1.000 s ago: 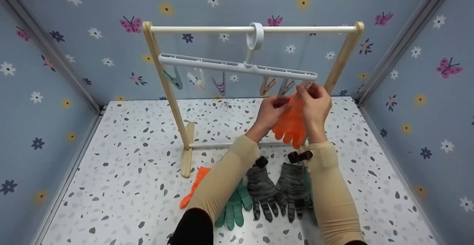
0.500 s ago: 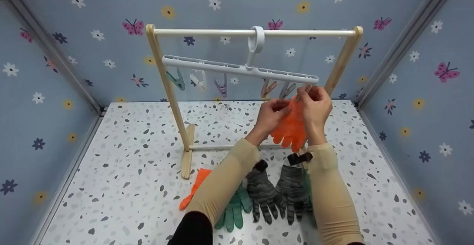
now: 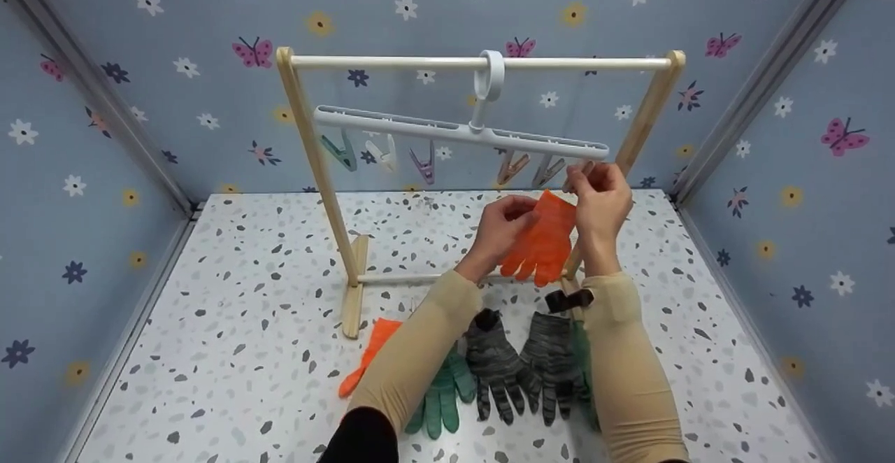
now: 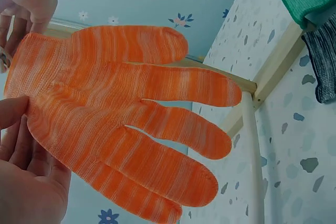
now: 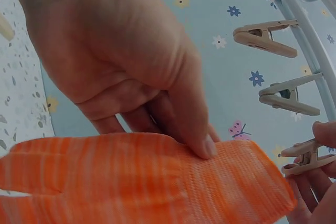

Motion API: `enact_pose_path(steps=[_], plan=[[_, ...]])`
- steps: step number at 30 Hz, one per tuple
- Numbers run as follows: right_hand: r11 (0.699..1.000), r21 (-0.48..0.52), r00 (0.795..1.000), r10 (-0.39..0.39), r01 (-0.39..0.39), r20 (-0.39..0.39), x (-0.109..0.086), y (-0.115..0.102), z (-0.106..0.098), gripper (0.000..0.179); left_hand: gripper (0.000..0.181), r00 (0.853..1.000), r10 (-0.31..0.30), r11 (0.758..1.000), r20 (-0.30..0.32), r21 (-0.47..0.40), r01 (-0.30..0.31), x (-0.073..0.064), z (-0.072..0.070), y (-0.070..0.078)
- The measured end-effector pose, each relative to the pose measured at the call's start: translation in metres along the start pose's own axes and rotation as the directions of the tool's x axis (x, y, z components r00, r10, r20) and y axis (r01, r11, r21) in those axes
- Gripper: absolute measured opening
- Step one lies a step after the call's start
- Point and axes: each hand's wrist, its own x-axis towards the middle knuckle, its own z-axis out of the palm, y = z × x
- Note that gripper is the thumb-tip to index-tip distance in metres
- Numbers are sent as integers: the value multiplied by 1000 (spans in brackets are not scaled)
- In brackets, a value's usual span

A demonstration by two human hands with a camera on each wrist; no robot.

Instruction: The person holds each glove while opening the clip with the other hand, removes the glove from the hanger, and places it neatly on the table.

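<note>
My left hand (image 3: 502, 229) pinches an orange knit glove (image 3: 542, 243) by the edge of its cuff, the fingers of the glove hanging down. In the left wrist view the whole glove is spread out flat. My right hand (image 3: 603, 201) squeezes a beige clothespin (image 5: 304, 157) at the right end of a white hanger (image 3: 391, 123). The right wrist view has this clothespin's jaws slightly apart, close to the cuff, with no fabric between them. From the same hanger dangle a brown clothespin (image 3: 512, 168), a grey clothespin (image 3: 549, 169) and others further left.
The hanger hooks over the bar (image 3: 384, 62) of a wooden rack, tilted down to the right. On the speckled surface lie another orange glove (image 3: 374, 351), a green glove (image 3: 442, 396) and two grey striped gloves (image 3: 496, 358), partly under the forearms.
The orange glove has come away from the clothespin, moving left and slightly down with my left hand. My right hand stays at the clothespin; the hanger has shifted slightly right.
</note>
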Motion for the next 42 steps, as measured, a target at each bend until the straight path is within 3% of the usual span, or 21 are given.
enact_pose_path(steps=[5,13,24,35,42], plan=[[1000,-8,1000,2,-2,10,1,1,-3,10,16,1000,-30,999,1,-19,30,-8,-11,-4],[997,-77,999,-22,25,32,-1,-3,-10,30,19,996,-82,994,-22,-72,81,-32,-31,-9],[997,-65,998,-43,45,36,-3,-6,-17,34,24,986,-117,986,-121,-131,101,-67,-68,0],[986,-152,997,-69,71,19,-5,-10,-26,38,26,963,-93,990,-252,-126,62,-115,-97,3],[981,-152,993,-118,120,27,-7,-9,-29,37,25,927,-140,984,-348,-151,92,-150,-118,3]])
